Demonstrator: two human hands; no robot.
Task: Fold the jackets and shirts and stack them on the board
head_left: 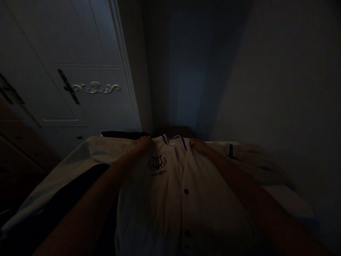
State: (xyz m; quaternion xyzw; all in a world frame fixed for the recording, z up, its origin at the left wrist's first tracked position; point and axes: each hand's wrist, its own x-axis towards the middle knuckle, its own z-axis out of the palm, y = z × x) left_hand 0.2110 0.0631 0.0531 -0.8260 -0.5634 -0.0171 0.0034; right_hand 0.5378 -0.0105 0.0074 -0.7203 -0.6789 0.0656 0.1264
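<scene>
A light-coloured button-front jacket [165, 199] lies spread out before me, front side up. It has blue stripes at the collar, blue buttons and a dark lyre emblem on the chest. My left hand [145, 142] is closed on its shoulder, left of the collar. On the other shoulder, my right hand [198, 145] grips the cloth, its fingers partly hidden in the dark. One sleeve [101, 149] stretches out to the left; the other, with a blue-striped cuff, lies bunched at the right.
White cabinet doors [101, 46] with dark handles and a scroll ornament [96, 87] stand at the left. A plain wall [279, 78] rises at the right. Dark cloth [122, 134] shows behind the left sleeve. The room is very dim.
</scene>
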